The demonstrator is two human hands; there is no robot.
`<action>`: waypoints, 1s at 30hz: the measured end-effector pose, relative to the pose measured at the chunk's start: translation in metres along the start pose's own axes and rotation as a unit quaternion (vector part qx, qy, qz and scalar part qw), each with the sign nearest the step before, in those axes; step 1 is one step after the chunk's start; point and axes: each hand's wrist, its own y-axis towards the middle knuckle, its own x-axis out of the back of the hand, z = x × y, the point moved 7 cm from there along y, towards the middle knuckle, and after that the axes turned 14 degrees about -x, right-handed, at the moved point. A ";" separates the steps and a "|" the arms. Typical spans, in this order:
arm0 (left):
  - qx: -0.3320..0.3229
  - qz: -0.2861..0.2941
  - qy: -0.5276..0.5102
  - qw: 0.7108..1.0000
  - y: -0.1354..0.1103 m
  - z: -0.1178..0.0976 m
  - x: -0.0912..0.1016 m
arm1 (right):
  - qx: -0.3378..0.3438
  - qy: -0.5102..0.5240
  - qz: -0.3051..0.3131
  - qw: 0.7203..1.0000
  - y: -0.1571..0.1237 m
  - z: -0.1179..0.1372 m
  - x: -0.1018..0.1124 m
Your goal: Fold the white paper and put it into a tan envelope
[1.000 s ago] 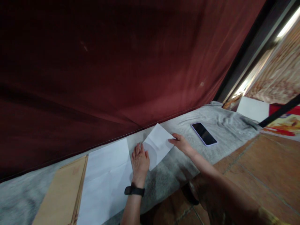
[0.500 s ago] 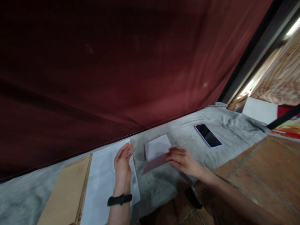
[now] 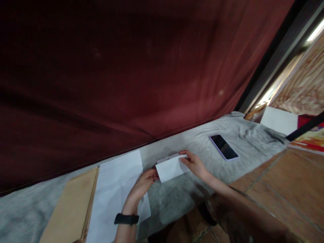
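White paper (image 3: 170, 169), folded over, narrow, edges slightly apart

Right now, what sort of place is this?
Hard to pin down; possibly a makeshift work spot in an indoor or covered area. A grey cloth covers the work surface, dark red fabric hangs right behind it, and tiled floor shows below.
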 end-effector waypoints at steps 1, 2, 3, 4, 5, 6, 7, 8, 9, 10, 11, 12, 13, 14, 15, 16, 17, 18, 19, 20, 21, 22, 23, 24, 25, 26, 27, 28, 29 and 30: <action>-0.010 0.015 -0.030 0.999 0.000 -0.001 -0.003 | -0.008 -0.013 -0.012 1.000 0.004 -0.004 -0.002; -0.016 0.030 -0.068 0.997 0.001 0.000 -0.006 | -0.012 -0.029 -0.025 0.999 0.008 -0.007 -0.003; -0.018 0.041 -0.101 0.994 0.001 0.002 -0.008 | -0.016 -0.048 -0.039 0.998 0.011 -0.011 -0.004; -0.017 0.038 -0.114 0.993 0.002 0.005 -0.009 | -0.018 -0.067 -0.052 0.996 0.013 -0.014 -0.005; -0.013 0.033 -0.117 0.992 0.003 0.009 -0.009 | -0.020 -0.085 -0.062 0.994 0.014 -0.017 -0.006; -0.008 0.024 -0.113 0.993 0.004 0.013 -0.010 | -0.022 -0.103 -0.070 0.992 0.015 -0.020 -0.007; -0.004 0.011 -0.103 0.995 0.006 0.016 -0.010 | -0.024 -0.121 -0.074 0.990 0.016 -0.023 -0.008; -0.001 -0.002 -0.087 0.996 0.007 0.019 -0.011 | -0.024 -0.137 -0.074 0.988 0.017 -0.026 -0.010; 0.002 -0.018 -0.064 0.998 0.009 0.022 -0.011 | -0.019 -0.150 -0.075 0.986 0.017 -0.028 -0.012; 0.004 -0.034 -0.034 0.999 0.011 0.024 -0.012 | -0.011 -0.162 -0.077 0.984 0.018 -0.029 -0.013; 0.007 -0.046 0.000 0.999 0.012 0.025 -0.012 | 0.000 -0.174 -0.082 0.981 0.018 -0.029 -0.015; 0.011 -0.056 0.036 0.998 0.013 0.026 -0.013 | 0.010 -0.185 -0.086 0.979 0.018 -0.029 -0.016; 0.015 -0.064 0.071 0.995 0.014 0.026 -0.013 | 0.020 -0.197 -0.089 0.976 0.017 -0.029 -0.018; 0.019 -0.072 0.105 0.992 0.014 0.026 -0.014 | 0.028 -0.209 -0.089 0.973 0.017 -0.029 -0.020; 0.023 -0.079 0.134 0.988 0.014 0.026 -0.014 | 0.037 -0.221 -0.088 0.971 0.016 -0.029 -0.022; 0.028 -0.084 0.159 0.983 0.013 0.026 -0.014 | 0.046 -0.233 -0.088 0.967 0.015 -0.028 -0.023; 0.032 -0.088 0.180 0.979 0.013 0.025 -0.014 | 0.058 -0.246 -0.090 0.963 0.014 -0.027 -0.024; 0.036 -0.092 0.200 0.975 0.012 0.025 -0.015 | 0.069 -0.261 -0.095 0.958 0.013 -0.025 -0.024; 0.043 -0.093 0.217 0.971 0.011 0.024 -0.015 | 0.079 -0.278 -0.102 0.952 0.011 -0.023 -0.024; 0.049 -0.093 0.231 0.967 0.011 0.023 -0.015 | 0.087 -0.297 -0.107 0.945 0.009 -0.021 -0.025; 0.055 -0.093 0.244 0.964 0.010 0.022 -0.015 | 0.094 -0.315 -0.112 0.938 0.007 -0.018 -0.025; 0.059 -0.091 0.253 0.961 0.010 0.021 -0.016 | 0.103 -0.330 -0.111 0.932 0.005 -0.016 -0.027; 0.063 -0.088 0.260 0.960 0.010 0.019 -0.016 | 0.116 -0.341 -0.105 0.927 0.001 -0.013 -0.029; 0.064 -0.084 0.264 0.959 0.009 0.018 -0.017 | 0.131 -0.347 -0.095 0.924 -0.003 -0.010 -0.033; 0.064 -0.079 0.267 0.958 0.009 0.016 -0.018 | 0.148 -0.348 -0.081 0.922 -0.008 -0.007 -0.039; 0.064 -0.075 0.271 0.958 0.009 0.014 -0.019 | 0.165 -0.347 -0.065 0.921 -0.014 -0.005 -0.045; 0.066 -0.070 0.276 0.956 0.009 0.013 -0.020 | 0.182 -0.344 -0.048 0.920 -0.020 -0.004 -0.051; 0.068 -0.066 0.283 0.954 0.008 0.012 -0.020 | 0.195 -0.342 -0.033 0.919 -0.026 -0.004 -0.058; 0.071 -0.064 0.292 0.952 0.008 0.011 -0.020 | 0.204 -0.343 -0.023 0.917 -0.031 -0.004 -0.064; 0.075 -0.063 0.301 0.949 0.008 0.010 -0.020 | 0.209 -0.347 -0.016 0.914 -0.036 -0.005 -0.070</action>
